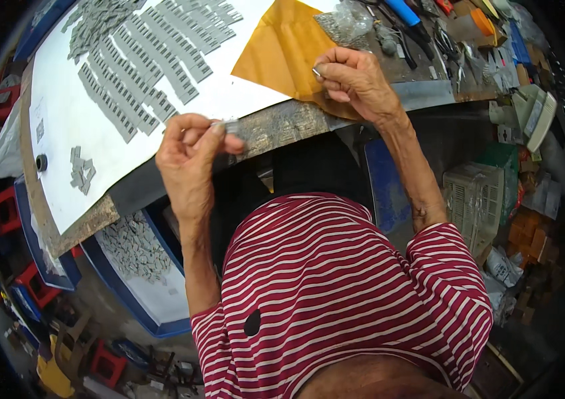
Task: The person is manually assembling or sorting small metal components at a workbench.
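Between the thumb and fingers of my left hand [192, 156] is a small grey flat piece [230, 126], held above the near edge of the table. My right hand [362, 83] pinches a tiny shiny metal part [316, 72] over a folded yellow-brown paper [279, 50]. To the left, rows of similar grey pieces [143, 56] lie lined up on a white sheet [216, 93]. A loose heap of such pieces [99, 23] sits at the far end of the rows. Next to the paper, a plastic bag of small metal parts [346, 30] lies partly open.
Pliers [445, 43] and a blue-handled tool [403, 12] lie at the far right of the table. A small black ring [41, 162] and a few loose grey pieces [81, 171] are at the left. Below stands a blue tray [169, 326] holding many grey pieces.
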{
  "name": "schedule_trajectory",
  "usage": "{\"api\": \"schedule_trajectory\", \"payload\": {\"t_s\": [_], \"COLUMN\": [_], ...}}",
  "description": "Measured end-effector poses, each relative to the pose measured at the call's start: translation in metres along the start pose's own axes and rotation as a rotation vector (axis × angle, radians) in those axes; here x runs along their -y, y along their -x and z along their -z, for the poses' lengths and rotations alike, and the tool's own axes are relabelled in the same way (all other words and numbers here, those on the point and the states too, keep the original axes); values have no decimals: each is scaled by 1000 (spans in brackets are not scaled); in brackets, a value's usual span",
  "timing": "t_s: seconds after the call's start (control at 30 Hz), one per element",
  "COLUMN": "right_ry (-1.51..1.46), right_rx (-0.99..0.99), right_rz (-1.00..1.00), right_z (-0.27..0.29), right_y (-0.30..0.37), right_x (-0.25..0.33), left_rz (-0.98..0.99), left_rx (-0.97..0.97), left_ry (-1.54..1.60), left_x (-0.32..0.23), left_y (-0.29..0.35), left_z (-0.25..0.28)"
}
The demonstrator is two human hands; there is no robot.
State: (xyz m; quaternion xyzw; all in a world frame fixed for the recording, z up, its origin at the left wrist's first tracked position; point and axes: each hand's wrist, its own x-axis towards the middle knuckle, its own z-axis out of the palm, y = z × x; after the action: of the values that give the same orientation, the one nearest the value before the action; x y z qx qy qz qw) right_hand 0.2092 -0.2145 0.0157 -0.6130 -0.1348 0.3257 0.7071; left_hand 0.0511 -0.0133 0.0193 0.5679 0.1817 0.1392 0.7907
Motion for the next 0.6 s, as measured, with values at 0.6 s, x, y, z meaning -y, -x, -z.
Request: {"api": "schedule_trajectory", "payload": {"t_s": [0.6], "right_ry": [-160], "right_rx": [178], "right_rz": [-43], "right_z": [-93], "right_y": [-5], "right_x": [-21], "left_rz": [80], "left_rx": [-73], "left_ry": [94], "left_x": [13], "left_y": [0], "left_z": [7]}}
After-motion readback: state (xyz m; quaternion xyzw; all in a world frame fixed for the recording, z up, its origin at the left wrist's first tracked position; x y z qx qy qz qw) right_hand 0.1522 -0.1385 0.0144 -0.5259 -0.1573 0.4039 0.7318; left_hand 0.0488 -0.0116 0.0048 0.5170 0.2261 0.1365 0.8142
